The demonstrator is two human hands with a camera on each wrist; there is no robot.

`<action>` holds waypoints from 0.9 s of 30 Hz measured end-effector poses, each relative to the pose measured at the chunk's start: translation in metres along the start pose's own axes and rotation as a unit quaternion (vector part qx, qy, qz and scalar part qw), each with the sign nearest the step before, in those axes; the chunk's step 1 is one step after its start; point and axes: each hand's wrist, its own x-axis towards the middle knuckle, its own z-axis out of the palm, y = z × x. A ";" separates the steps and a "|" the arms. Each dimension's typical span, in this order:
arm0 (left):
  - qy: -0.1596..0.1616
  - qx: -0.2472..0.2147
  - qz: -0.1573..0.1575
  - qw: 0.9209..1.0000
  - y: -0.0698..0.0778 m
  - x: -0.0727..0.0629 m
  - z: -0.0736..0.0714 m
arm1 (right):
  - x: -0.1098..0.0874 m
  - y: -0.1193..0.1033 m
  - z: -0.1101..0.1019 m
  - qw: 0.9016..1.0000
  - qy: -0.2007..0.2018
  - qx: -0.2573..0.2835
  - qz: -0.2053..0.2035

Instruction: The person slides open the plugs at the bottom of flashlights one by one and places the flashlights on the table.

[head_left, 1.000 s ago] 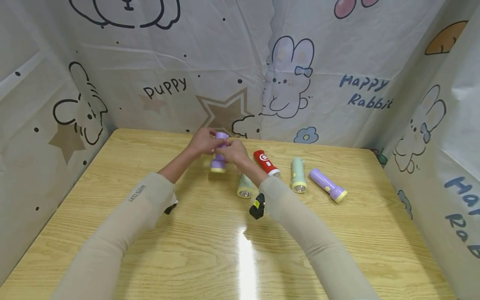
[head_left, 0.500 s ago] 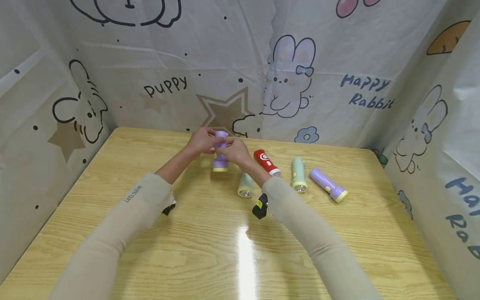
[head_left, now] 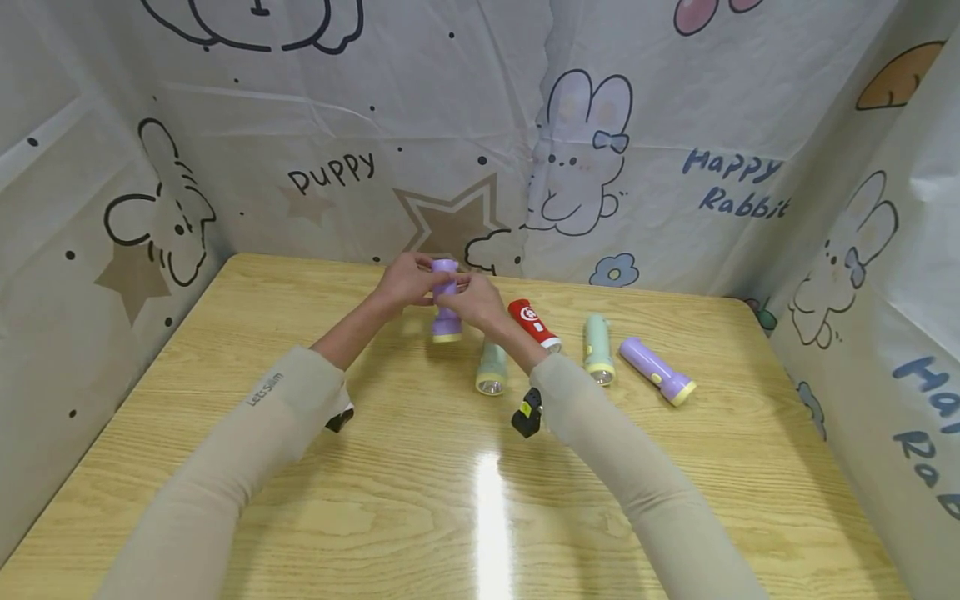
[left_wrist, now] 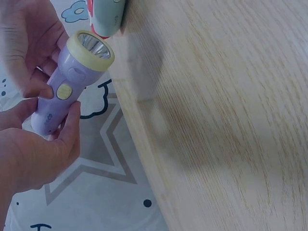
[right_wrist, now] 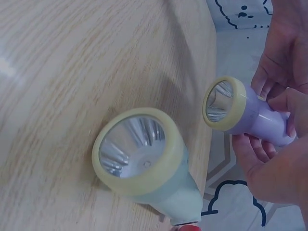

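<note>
1. The person's left hand [head_left: 408, 282] grasps a purple flashlight [head_left: 447, 323], its fingers and thumb on the barrel toward the tail end.
2. The right hand [head_left: 477, 302] grips the same flashlight from the other side; in the left wrist view its thumb lies on the barrel just beside the yellow switch [left_wrist: 64, 91].
3. This flashlight is between the two hands, over the far part of the wooden table [head_left: 375, 508], its yellow-rimmed lens end toward the person.
4. A pale green flashlight [head_left: 492, 377] lies near the right wrist, partly hidden by the forearm, lens toward the person.
5. Just right of it lies a red flashlight [head_left: 533, 324] with a white round emblem and a white rim.
6. Farther right are a second green flashlight [head_left: 597, 350] and, near it, a second purple flashlight [head_left: 654, 369] lying aslant.
7. Behind the table hangs a pale cloth [head_left: 337, 108] printed with cartoon animals, stars and the words "PUPPY" and "Happy Rabbit".
8. Light-coloured sleeves [head_left: 645, 475] cover both forearms.
</note>
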 end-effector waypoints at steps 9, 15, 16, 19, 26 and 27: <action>0.014 -0.002 0.009 1.000 0.002 -0.002 0.002 | -0.002 -0.001 -0.004 1.000 0.001 -0.017 -0.014; 0.026 0.005 0.020 0.999 0.003 -0.005 0.004 | -0.002 -0.002 -0.005 0.999 0.004 -0.043 -0.033; 0.029 0.006 0.024 0.999 0.004 -0.006 0.005 | -0.002 -0.002 -0.006 0.998 0.005 -0.046 -0.038; 0.033 0.004 0.035 0.999 0.005 -0.008 0.006 | -0.003 -0.004 -0.008 0.997 0.009 -0.054 -0.052; 0.042 0.009 0.048 0.998 0.006 -0.011 0.007 | -0.005 -0.007 -0.011 0.996 0.009 -0.058 -0.066; 0.044 0.009 0.050 0.998 0.007 -0.011 0.007 | -0.005 -0.007 -0.012 0.996 0.010 -0.060 -0.069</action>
